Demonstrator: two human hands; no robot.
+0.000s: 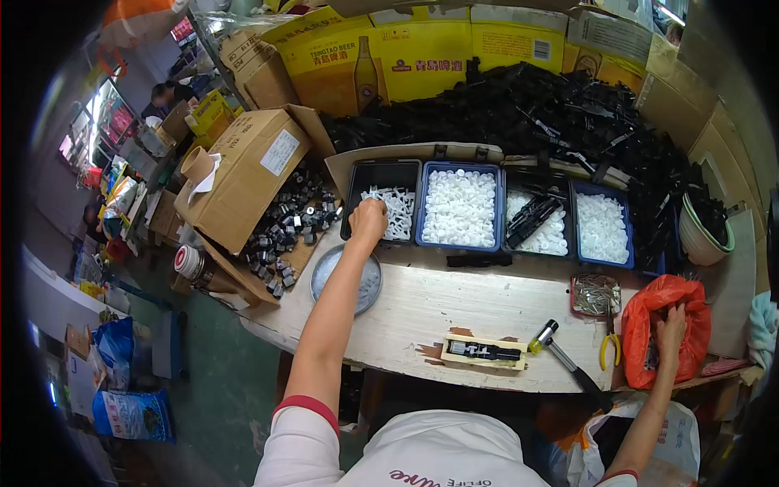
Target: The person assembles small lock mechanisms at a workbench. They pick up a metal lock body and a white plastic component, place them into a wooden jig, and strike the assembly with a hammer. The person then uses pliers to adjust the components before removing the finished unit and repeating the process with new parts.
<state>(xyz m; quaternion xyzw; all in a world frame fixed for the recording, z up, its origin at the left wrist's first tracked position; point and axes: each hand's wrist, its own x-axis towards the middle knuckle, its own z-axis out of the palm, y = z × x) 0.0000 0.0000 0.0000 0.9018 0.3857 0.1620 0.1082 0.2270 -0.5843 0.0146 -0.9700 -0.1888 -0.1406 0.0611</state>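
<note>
My left hand is at the near left part of a black bin of small white plastic pieces. Its fingers are curled closed, and what they hold is hidden. Over at the right, my right hand reaches into a red plastic bag. Those fingers look bent together among the bag's contents, which I cannot make out. Between the hands, a black part lies in a pale wooden holder. A hammer rests beside it, next to yellow-handled pliers.
More bins of white round pieces stand in a row, one with black parts on top. Behind is a large heap of black parts. A round grey dish sits under my left forearm. An open carton stands left; a red tray holds metal pins.
</note>
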